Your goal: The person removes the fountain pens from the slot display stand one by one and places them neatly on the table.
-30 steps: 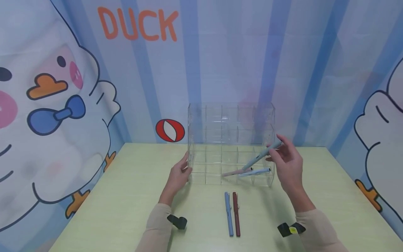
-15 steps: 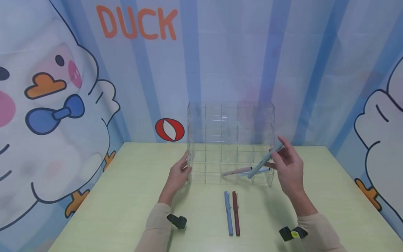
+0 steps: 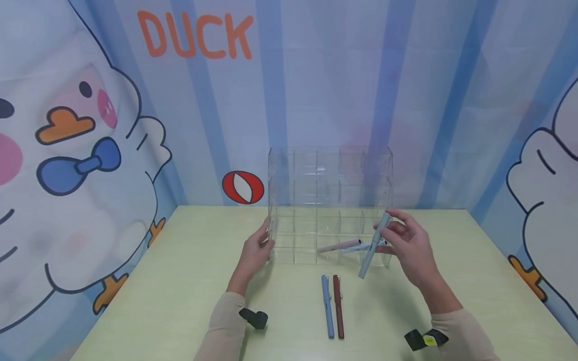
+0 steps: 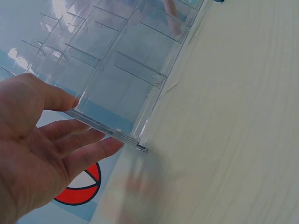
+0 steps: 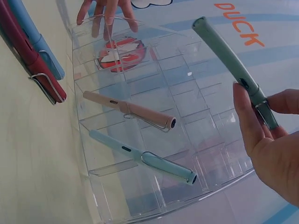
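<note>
A clear acrylic rack [image 4: 105, 129] with rows of compartments stands on the table. My left hand [image 3: 255, 254] grips its left side wall, thumb on one face and fingers on the other. In front of the rack's lower right, my right hand [image 3: 413, 253] pinches a grey-green fountain pen [image 5: 229, 58] near its clip end. That pen is tilted, its free end pointing down toward the table in the head view. Two capped pens lie in the rack's bottom row: a pale pink one [image 5: 128, 109] and a light blue one [image 5: 142, 156], both slanted with clips showing.
Side by side in front of the rack lie a blue pen [image 3: 328, 307] and a dark red pen [image 3: 338, 307] on the pale wooden table [image 3: 180, 281]. A blue-striped backdrop [image 3: 334, 75] with duck drawings rises behind the table.
The right hand has drawn the grey-green pen back from the rack's lower right and tipped it steeper, its free end swinging down and toward the front. The left hand stays put.
</note>
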A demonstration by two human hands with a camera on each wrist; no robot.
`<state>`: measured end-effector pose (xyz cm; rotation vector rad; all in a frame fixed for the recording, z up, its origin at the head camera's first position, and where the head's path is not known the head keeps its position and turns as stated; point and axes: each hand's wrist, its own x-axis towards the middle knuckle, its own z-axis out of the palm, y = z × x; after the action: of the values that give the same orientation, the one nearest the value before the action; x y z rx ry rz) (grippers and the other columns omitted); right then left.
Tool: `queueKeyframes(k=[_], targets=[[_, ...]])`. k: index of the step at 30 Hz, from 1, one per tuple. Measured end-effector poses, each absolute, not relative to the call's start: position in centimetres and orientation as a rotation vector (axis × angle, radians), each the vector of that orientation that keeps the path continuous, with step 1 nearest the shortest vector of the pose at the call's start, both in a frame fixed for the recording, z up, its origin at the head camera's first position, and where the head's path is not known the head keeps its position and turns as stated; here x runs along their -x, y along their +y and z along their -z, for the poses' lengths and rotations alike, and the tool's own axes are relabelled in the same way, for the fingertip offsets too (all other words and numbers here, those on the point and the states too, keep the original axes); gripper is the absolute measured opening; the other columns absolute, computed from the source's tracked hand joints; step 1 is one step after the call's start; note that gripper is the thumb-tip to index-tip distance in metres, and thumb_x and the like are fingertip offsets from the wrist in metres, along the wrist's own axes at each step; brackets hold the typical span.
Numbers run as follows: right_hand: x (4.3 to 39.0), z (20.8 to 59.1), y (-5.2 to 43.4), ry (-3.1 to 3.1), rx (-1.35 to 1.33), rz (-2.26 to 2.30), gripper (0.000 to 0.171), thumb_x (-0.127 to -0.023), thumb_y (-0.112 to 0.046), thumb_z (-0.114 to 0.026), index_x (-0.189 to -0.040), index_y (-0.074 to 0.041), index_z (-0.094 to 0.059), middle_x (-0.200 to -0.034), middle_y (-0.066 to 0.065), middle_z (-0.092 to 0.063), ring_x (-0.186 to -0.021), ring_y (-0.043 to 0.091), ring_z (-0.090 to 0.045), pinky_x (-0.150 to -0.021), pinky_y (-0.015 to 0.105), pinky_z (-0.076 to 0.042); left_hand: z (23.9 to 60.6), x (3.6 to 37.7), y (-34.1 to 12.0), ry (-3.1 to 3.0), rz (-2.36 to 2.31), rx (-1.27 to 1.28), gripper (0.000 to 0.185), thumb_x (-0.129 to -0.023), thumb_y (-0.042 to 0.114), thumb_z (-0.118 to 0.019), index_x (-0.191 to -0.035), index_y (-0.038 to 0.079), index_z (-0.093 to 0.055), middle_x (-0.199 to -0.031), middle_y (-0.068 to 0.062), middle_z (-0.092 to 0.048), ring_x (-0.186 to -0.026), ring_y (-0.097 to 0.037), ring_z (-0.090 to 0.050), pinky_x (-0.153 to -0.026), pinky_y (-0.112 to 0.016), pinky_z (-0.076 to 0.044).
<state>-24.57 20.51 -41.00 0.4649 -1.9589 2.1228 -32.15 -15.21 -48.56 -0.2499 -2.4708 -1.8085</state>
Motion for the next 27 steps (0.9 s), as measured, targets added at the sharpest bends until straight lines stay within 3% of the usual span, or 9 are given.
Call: queueKeyframes(k=[13,22,27], targets=[[24.3,41.3,20.2,-2.104,-0.414,-2.176,0.044,-0.099,-0.012,-0.064,-0.14,-0.007,-0.05,-0.105,0.009,-0.069,-0.093,0.015,-0.069,-0.075,0.04,-0.059,48.7,32.3,-15.2,-2.473,1.799,0.244,0.068,-0.101,0.009,-0.055,-0.159,0.032,-0.027,-0.153,-0.017,-0.042,-0.129,-0.038,-0.053,-0.075,-0.045,-0.056],[24.2,41.7,20.0,-2.266,-0.412,-2.13,0.053,-0.098,-0.011,-0.064,-0.145,0.002,-0.044,-0.107,0.011,-0.063,-0.093,0.014,-0.067,-0.075,0.044,-0.059,48.7,32.3,-15.0,-2.484,1.794,0.223,0.067,-0.102,0.01,-0.054,-0.158,0.034,-0.027,-0.155,-0.014,-0.041,-0.13,-0.035,-0.053,-0.079,-0.047,-0.056],[24.4,42.0,20.0,-2.356,-0.433,-2.118,0.056,-0.098,-0.011,-0.064,-0.146,0.005,-0.04,-0.112,0.018,-0.063,-0.095,0.015,-0.066,-0.076,0.045,-0.059,48.7,32.2,-15.1,-2.477,1.787,0.232,0.068,-0.101,0.009,-0.054,-0.159,0.033,-0.027,-0.154,-0.016,-0.042,-0.129,-0.037,-0.053,-0.077,-0.045,-0.056]])
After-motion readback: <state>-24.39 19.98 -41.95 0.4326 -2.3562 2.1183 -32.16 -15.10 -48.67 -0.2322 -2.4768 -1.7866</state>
